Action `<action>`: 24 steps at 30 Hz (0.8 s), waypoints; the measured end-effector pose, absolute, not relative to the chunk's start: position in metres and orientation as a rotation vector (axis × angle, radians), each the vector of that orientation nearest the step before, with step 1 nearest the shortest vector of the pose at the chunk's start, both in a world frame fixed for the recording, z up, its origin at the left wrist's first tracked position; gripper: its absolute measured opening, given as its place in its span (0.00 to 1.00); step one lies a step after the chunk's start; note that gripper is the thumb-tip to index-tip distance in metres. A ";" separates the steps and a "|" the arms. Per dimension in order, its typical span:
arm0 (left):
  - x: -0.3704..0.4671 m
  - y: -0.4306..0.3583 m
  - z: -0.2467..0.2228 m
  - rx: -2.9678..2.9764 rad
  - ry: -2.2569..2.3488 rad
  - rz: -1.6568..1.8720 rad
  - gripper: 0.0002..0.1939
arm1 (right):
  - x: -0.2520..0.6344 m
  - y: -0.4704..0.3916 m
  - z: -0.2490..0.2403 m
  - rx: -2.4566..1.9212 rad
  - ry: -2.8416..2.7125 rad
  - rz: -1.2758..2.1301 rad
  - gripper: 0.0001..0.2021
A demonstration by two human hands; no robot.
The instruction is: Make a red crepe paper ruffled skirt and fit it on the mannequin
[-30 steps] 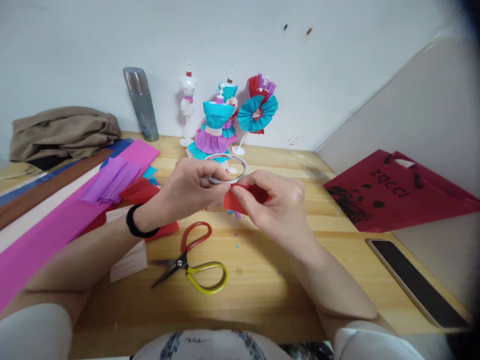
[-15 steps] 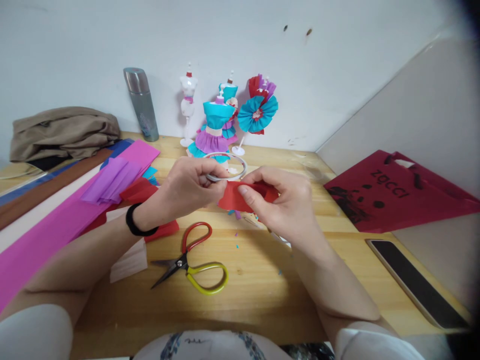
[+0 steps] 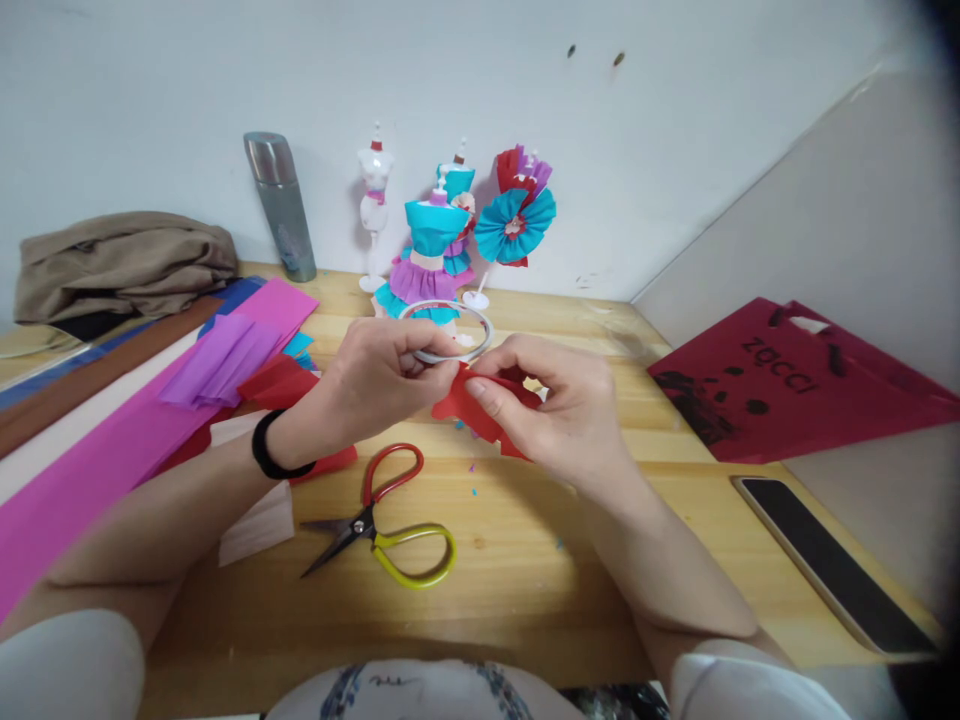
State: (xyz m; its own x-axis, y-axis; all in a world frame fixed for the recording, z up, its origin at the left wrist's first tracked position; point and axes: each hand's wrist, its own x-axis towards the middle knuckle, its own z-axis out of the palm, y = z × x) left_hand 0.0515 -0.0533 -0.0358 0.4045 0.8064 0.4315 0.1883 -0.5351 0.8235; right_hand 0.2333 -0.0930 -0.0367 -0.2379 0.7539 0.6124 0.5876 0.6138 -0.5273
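A piece of red crepe paper (image 3: 480, 408) is stretched between my two hands above the table. My left hand (image 3: 382, 372), with a black band at the wrist, pinches its left edge between thumb and fingertips. A thin white roll of tape (image 3: 486, 335) hangs from the curled fingers of that same hand. Thumb and fingers of my right hand (image 3: 559, 395) are closed on the upper part of the paper, whose lower edge droops. Below them, scissors (image 3: 363, 524) with one red and one yellow handle lie with blades apart.
Crepe paper strips (image 3: 112, 455) in several colours cover the left side. Small dressed mannequins (image 3: 435, 230) stand along the wall beside a tilted-looking flask (image 3: 281, 210) and brown cloth (image 3: 127, 262). To the right are a red bag (image 3: 795, 390) and a phone (image 3: 829, 560).
The red paper has bent and its right part now hangs lower and looks crumpled. My right hand has moved slightly left, closer to my left fingertips.
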 end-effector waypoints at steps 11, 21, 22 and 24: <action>0.052 -0.054 -0.039 1.938 0.781 1.123 0.04 | 0.233 -0.093 -0.037 -1.066 -1.884 0.218 0.08; 0.052 -0.054 -0.040 1.937 0.813 1.102 0.05 | 0.230 -0.094 -0.036 -1.120 -1.828 0.194 0.08; 0.052 -0.054 -0.040 1.939 0.812 1.110 0.05 | 0.230 -0.094 -0.036 -1.122 -1.823 0.193 0.08; 0.053 -0.054 -0.040 1.928 0.796 1.128 0.05 | 0.229 -0.094 -0.037 -1.126 -1.823 0.188 0.08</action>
